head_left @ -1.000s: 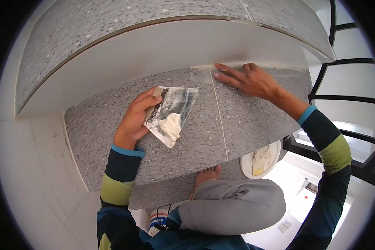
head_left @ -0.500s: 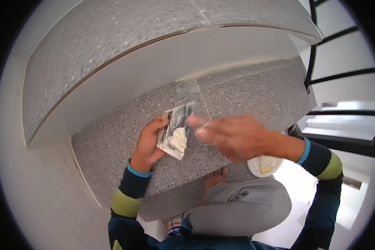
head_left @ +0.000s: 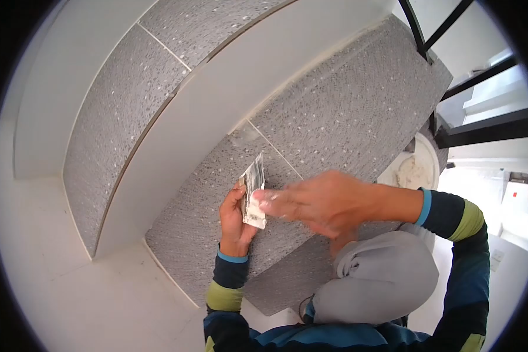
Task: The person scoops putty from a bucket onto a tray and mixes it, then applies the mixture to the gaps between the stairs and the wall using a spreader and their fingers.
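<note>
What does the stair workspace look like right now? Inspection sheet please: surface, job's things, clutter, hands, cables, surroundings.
Surface: grey speckled stair tread with a pale joint line; white riser above it.
Job's things: putty scraper loaded with white filler, seen nearly edge-on.
Clutter: white bucket with pale filler, past the tread's edge.
Hands: left hand grips the scraper; right hand, blurred, fingertips at the blade.
Cables: thin dark cord by the person's knee, partly hidden.
Surroundings: black railing at upper right; white wall on the left; lower floor is visible beyond.
</note>
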The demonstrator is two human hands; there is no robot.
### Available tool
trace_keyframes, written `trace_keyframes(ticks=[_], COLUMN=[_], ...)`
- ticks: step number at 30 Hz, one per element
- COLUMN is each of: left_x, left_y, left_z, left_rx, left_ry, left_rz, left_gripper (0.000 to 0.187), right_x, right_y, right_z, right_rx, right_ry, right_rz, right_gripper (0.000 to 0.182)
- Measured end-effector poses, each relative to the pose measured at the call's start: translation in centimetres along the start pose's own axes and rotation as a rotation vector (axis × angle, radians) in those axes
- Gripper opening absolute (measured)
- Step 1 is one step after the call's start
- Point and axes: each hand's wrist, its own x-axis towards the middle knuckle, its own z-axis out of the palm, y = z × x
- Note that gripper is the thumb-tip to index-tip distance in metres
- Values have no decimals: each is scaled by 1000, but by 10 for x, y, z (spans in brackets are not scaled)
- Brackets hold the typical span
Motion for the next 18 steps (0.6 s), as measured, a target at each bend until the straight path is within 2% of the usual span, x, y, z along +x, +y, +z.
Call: trace_keyframes(ticks=[2,3,5,9,10,11,13,18], left_x=[5,3,-2,0,5,5,-2,-2], left_y=[4,4,-1,-2,8,5,10,9], left_z=[-18,-13,9,9,-10,-25,2,-7], left_rx=[-230,-218,26,-40,-242,-248,68,91], left_ry=[-215,-209,37,150,-445,-433,-105,-130], left_rz=[-143,-145,7,46,-75,-64,101,134], left_gripper=[17,17,17,21,26,26,31,35], right_x=[-7,-6,-5,-2,-6,-7,0,8], right_y=[16,17,16,13,18,19,12,17], right_z=[9,9,8,12,10,9,5,8], right_rx=[-284,-276,-187,-162,-215,-265,-247,-274], right_ry=[160,171,301,204,191,174,204,218], right_rz=[32,32,-71,-78,-17,44,42,-14], right_gripper=[80,80,78,76,76,76,76,68])
